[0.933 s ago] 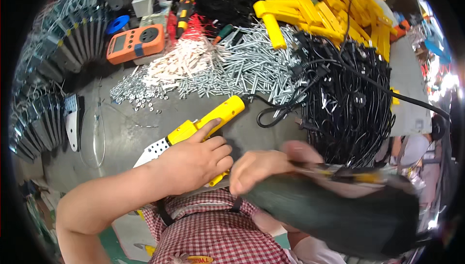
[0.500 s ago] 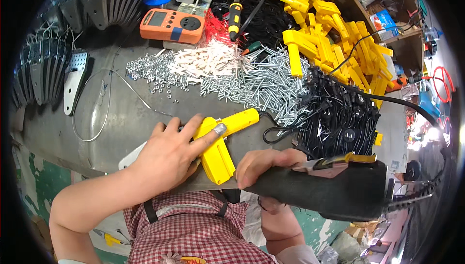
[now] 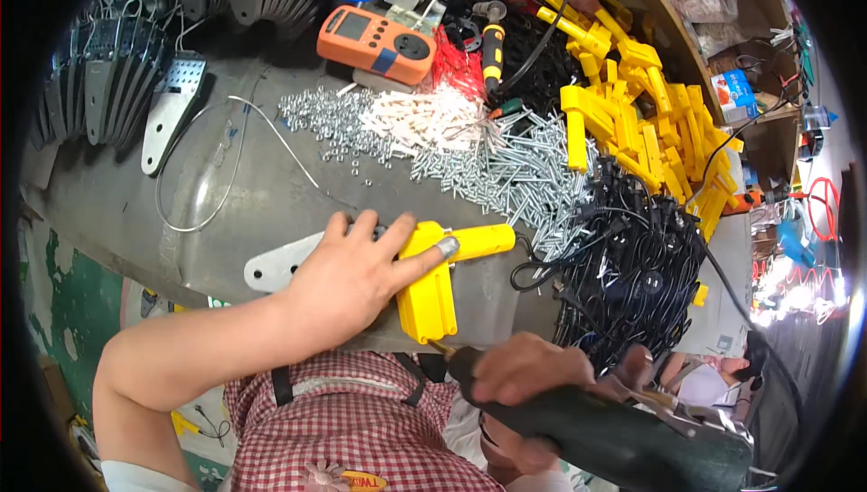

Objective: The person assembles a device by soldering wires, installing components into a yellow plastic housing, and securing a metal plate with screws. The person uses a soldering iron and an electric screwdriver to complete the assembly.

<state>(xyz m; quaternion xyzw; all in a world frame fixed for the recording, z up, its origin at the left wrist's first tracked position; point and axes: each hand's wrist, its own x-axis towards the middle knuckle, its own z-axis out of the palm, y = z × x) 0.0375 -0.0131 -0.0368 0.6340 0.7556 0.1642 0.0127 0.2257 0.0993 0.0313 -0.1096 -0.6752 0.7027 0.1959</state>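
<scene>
My left hand [image 3: 343,280] grips a T-shaped yellow plastic handle [image 3: 428,307] and presses it to the table, thumb lying across the joint of its two arms. From under that hand a grey metal plate with holes [image 3: 271,266] sticks out to the left. My right hand [image 3: 533,368], somewhat blurred, is wrapped round a black power screwdriver [image 3: 623,438]. Its bit points up and left at the near end of the yellow handle. Whether the bit touches a screw there I cannot make out. A black cord runs from the handle's right arm.
Loose screws [image 3: 515,171], nuts [image 3: 325,121] and pale sleeves [image 3: 424,119] lie beyond my hands. Black cords [image 3: 623,266] and yellow handles [image 3: 632,112] are heaped at the right. An orange meter [image 3: 375,45] and a soldering iron [image 3: 492,58] stand behind; metal plates [image 3: 117,85] fill the left.
The screwdriver has tilted and dropped at its rear, bringing its bit to the yellow handle's near end. My left hand still holds the handle; the whole view has shifted.
</scene>
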